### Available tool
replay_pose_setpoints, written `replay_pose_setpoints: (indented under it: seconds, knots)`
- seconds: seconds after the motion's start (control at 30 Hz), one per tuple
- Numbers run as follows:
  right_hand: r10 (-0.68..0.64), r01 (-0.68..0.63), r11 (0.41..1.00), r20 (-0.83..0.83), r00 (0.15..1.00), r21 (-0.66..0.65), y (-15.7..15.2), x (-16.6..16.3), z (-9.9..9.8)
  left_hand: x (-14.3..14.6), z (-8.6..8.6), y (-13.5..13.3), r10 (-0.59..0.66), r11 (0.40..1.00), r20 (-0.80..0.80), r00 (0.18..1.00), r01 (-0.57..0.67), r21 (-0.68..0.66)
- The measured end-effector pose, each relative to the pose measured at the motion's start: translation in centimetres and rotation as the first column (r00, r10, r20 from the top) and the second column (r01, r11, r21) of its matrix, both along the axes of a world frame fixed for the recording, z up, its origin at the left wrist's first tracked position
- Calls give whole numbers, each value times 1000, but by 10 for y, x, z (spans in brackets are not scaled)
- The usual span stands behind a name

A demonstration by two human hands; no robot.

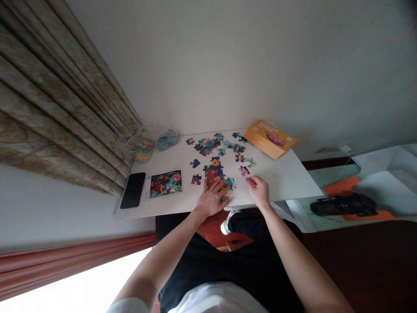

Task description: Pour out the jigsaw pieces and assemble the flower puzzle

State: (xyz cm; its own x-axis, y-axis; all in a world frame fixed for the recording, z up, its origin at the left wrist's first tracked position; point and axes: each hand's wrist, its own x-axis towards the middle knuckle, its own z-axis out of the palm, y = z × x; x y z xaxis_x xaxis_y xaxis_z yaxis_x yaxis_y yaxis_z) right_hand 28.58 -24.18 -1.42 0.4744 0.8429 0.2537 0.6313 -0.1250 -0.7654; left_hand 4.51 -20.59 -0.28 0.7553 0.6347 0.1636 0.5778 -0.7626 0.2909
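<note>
My left hand lies flat with fingers spread on a joined cluster of colourful puzzle pieces near the front edge of the white table. My right hand rests on the table just to the right, fingers curled, close to a loose pink piece; whether it holds anything is hidden. Several loose pieces lie scattered farther back.
A reference picture card and a black phone lie at the left. Plastic bags of pieces sit at the back left by a curtain. An orange puzzle box rests at the back right. A black object lies on the floor at right.
</note>
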Motion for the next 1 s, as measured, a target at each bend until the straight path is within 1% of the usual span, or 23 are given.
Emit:
replay_pose_setpoints:
  seconds: [0.17,0.27,0.37,0.43,0.5,0.53,0.63,0.7,0.77,0.83,0.9,1.0]
  knots:
    - [21,-21,1000,26,999,-23,-1,-1,-1,0,-2,1,-6,1000,11,1000,6,5]
    - [4,-3,999,18,1000,-38,-1,0,-4,0,-3,1,0,1000,14,1000,0,11]
    - [-12,13,998,17,1000,-56,11,3,-1,1,-3,1,3,1000,22,1000,-3,15]
    - [21,-18,999,71,997,-42,34,5,7,1,-2,0,5,1000,28,1000,-6,14]
    - [86,-81,996,155,984,-37,70,3,18,1,-2,-1,7,1000,29,1000,-8,10]
    - [119,-109,992,190,975,-62,90,1,23,2,-1,-1,9,1000,27,1000,-9,7]
    - [169,-113,971,275,946,-209,152,-7,34,2,-1,-2,13,1000,19,1000,-13,0]
    - [218,-117,939,300,929,-322,182,-12,35,2,-1,-2,14,1000,18,1000,-14,2]
    - [233,-96,917,326,916,-387,202,-14,31,2,-1,-2,12,1000,15,1000,-12,6]
    - [220,-72,917,347,912,-393,213,-13,25,2,-2,-2,11,1000,8,1000,-11,12]
    - [172,-47,933,326,930,-357,221,-12,20,2,-2,-2,9,1000,-8,1000,-9,17]
    - [101,-34,957,222,970,-289,230,-6,20,2,-1,-2,9,1000,-34,999,-8,21]
